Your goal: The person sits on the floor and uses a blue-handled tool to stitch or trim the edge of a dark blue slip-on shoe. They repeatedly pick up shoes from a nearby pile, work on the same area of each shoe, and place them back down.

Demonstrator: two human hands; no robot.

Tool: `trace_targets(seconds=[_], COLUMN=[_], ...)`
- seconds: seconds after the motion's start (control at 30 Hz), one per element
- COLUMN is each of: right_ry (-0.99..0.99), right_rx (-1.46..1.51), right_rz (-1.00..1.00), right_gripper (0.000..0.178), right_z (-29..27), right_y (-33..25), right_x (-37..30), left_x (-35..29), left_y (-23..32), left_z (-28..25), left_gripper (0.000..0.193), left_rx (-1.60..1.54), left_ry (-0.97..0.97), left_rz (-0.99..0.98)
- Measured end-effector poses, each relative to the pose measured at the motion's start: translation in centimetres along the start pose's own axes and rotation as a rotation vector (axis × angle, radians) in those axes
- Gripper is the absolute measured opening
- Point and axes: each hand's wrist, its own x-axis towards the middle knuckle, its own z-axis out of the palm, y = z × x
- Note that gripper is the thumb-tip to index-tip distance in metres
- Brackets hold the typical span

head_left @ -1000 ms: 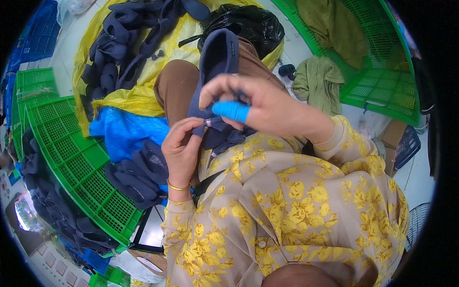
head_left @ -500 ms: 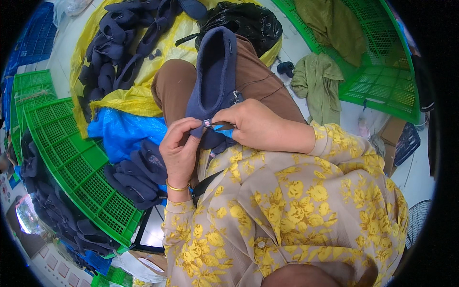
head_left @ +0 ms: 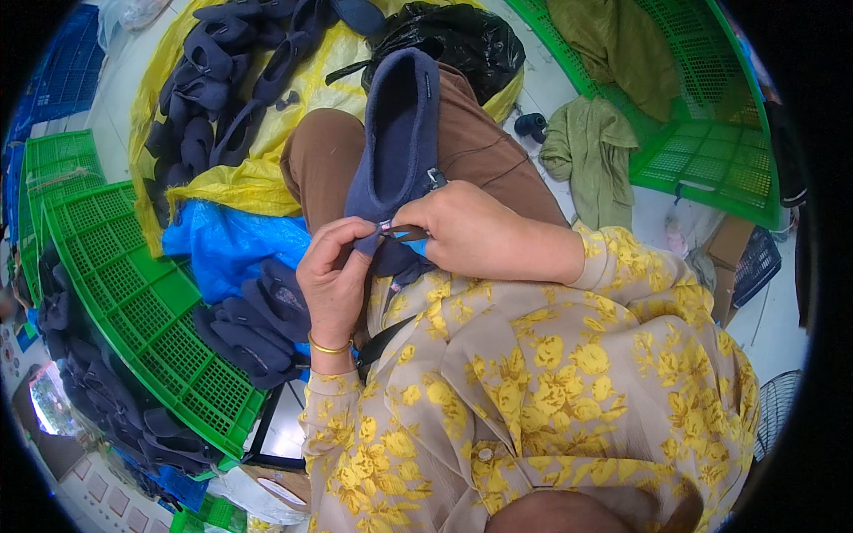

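Note:
A navy felt slipper (head_left: 397,142) lies across my lap, its opening facing up and one end close to my fingers. My left hand (head_left: 329,275) pinches the near edge of it between thumb and fingers, beside a small pale label (head_left: 385,226). Closed in my right hand (head_left: 475,233) is a pair of small thread snips (head_left: 410,234), with dark blades pointing at the label. Part of the snips stays hidden under the fingers; a bit of blue shows beneath the blades. More navy felt (head_left: 395,259) hangs below the pinched edge.
Several navy slippers (head_left: 209,89) lie on a yellow plastic sheet (head_left: 240,182) ahead to the left. Beside my left arm are more slippers (head_left: 253,324) and a green crate (head_left: 147,293). A black bag (head_left: 480,44), a thread spool (head_left: 530,125) and another green crate (head_left: 711,160) lie ahead and right.
My right hand has turned slightly and the snips' blades have shifted a little at the label. The left hand and the slipper stay almost as they were.

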Motion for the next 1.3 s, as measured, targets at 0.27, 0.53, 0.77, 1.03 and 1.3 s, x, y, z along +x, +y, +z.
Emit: trace_targets(seconds=[0.27, 0.53, 0.77, 1.03, 1.3], right_ry=[-0.01, 0.028, -0.035, 0.081, 0.121], right_rx=[-0.132, -0.089, -0.117, -0.065, -0.06], right_rz=[0.029, 0.189, 0.113, 0.091, 0.076], right_gripper=[0.007, 0.015, 0.024, 0.02, 0.017], right_z=[0.4, 0.2, 0.7, 2.1, 2.9], right_y=[-0.2, -0.8, -0.4, 0.0, 0.5], right_x=[0.7, 0.1, -0.7, -0.6, -0.3], left_x=[0.0, -0.9, -1.1, -0.9, -0.8], left_y=[0.4, 1.3, 0.7, 0.4, 0.7], left_z=[0.2, 0.3, 0.7, 1.0, 1.2], left_gripper=[0.016, 0.024, 0.023, 0.021, 0.019], left_rx=[0.14, 0.334, 0.398, 0.443, 0.464], left_ry=[-0.002, 0.043, 0.049, 0.076, 0.056], left_rz=[0.026, 0.156, 0.241, 0.315, 0.351])
